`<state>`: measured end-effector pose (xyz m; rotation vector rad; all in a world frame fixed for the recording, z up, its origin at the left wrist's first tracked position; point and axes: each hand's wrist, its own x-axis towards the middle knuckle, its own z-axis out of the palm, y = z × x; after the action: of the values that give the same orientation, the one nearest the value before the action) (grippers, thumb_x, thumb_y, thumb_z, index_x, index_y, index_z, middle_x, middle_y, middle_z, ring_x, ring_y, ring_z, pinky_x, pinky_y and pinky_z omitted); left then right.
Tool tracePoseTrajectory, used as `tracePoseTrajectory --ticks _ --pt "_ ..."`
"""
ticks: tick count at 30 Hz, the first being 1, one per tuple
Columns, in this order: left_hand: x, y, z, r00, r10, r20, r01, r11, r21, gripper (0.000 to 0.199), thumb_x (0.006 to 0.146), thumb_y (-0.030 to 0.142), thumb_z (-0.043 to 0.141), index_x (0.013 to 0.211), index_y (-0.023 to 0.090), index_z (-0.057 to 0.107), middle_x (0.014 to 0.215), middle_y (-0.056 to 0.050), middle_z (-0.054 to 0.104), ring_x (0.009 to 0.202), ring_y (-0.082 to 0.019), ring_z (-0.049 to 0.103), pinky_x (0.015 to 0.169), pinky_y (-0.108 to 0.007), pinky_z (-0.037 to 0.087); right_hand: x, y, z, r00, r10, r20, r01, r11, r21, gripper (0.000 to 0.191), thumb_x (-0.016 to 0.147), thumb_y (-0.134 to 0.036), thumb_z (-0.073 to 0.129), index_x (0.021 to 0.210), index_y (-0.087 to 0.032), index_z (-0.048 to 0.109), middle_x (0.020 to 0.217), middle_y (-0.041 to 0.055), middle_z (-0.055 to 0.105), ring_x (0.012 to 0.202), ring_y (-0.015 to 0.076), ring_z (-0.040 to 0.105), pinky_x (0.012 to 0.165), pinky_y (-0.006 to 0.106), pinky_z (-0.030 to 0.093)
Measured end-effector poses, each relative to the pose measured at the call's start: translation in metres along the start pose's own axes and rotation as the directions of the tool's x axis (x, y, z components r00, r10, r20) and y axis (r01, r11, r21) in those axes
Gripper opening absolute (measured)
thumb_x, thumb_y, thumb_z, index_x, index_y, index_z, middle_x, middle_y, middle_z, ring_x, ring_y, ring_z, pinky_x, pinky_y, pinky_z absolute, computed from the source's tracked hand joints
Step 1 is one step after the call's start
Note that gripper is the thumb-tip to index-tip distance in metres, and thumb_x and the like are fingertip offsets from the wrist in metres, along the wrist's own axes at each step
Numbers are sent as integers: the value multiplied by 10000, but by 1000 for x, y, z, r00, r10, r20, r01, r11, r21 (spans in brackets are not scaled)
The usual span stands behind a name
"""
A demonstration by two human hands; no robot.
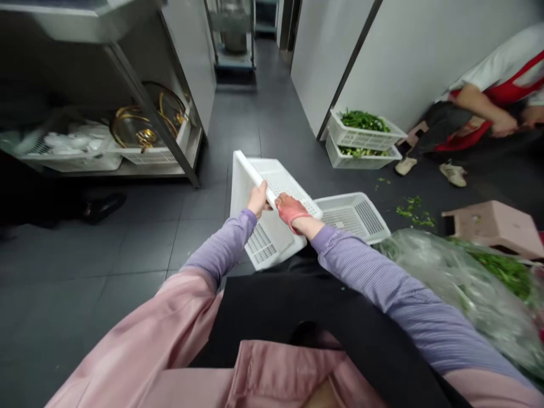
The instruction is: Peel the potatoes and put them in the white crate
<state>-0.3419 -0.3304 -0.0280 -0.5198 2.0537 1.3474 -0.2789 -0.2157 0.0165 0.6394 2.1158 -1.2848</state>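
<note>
Both your hands are closed on the thick rim of a white basket (250, 168). Your left hand (257, 198) has its thumb on top of the edge, and most of its fingers are hidden. Your right hand (292, 209) is red, as if in a glove, and wraps the same rim close beside the left one. The basket is tipped up on a slant in front of you, over the dark floor (208, 198). More white plastic (260, 247) with holes shows below, and it's hard to tell if it is the same basket or another. A second basket (370, 215) lies flat just to the right.

Your basket looks like thin, hard plastic, so it should be light and stiff and not break easily. Its smooth edge could get slippery if wet. That fat rim seems the best place to hold, and hands set farther apart would likely stop it twisting.
</note>
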Motion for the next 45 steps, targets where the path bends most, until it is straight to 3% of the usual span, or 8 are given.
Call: tracePoseTrajectory --ticks 4,6,10,13,16,23,29,45 --pt "-9 -3 -34 932 340 -127 -205 781 589 372 977 474 663 1220 197 614 1319 -194 685 1349 -339 617 1098 -472 530 5 1 14 1000 -3 4 4 995 -101 231 1006 -390 486 810 -269 463 941 90 692 916 281 653 817 379 458" --pt "-9 -1 -51 825 539 167 -476 505 720 267 958 393 675 1161 224 638 1350 -173 664 1370 -326 576 1166 -471 473 5 4 17 1000 -23 14 24 996 -83 235 1005 -403 502 821 -263 461 921 73 686 857 251 629 778 355 448" --pt "4 15 -74 439 381 814 -893 86 442 96 991 292 603 979 217 661 1115 -135 717 1113 -276 646 1062 -423 509 6 6 4 986 -47 160 37 997 61 170 948 -335 606 844 -240 509 809 7 638 698 174 556 658 292 430" --pt "18 22 -79 256 300 919 -950 -98 297 178 902 289 753 1034 208 666 1135 -139 710 1072 -281 627 1006 -416 521 6 7 -9 958 -6 287 -15 997 70 44 924 -243 610 926 -216 576 730 -26 589 618 148 520 591 267 418" --pt "28 14 -72 161 341 926 -929 -265 260 61 965 226 655 1015 193 663 1050 -141 715 984 -273 621 926 -420 529 2 10 -15 954 -17 300 -2 998 64 131 926 -226 614 1048 -182 635 853 -2 649 679 138 551 635 259 445" --pt "36 -20 -54 69 592 803 -909 -294 295 374 1107 255 304 948 210 640 948 -134 710 870 -250 602 825 -422 504 -16 22 1 997 -2 72 6 998 -59 200 1017 -344 510 1057 -208 650 1014 38 713 908 192 604 814 296 440" --pt "35 -19 -50 0 581 814 -908 -341 243 402 1107 344 340 844 207 612 806 -118 645 816 -251 565 775 -415 450 -24 17 3 996 49 76 -33 980 -198 219 1036 -402 479 984 -229 602 967 39 696 846 197 584 759 295 395" --pt "2 -14 -78 217 451 865 -811 -409 417 214 1040 251 534 840 209 598 849 -92 630 794 -221 532 750 -391 414 -27 -4 21 990 35 134 46 831 -554 384 1120 -373 310 1173 -208 652 1225 128 769 1104 266 734 818 319 448"
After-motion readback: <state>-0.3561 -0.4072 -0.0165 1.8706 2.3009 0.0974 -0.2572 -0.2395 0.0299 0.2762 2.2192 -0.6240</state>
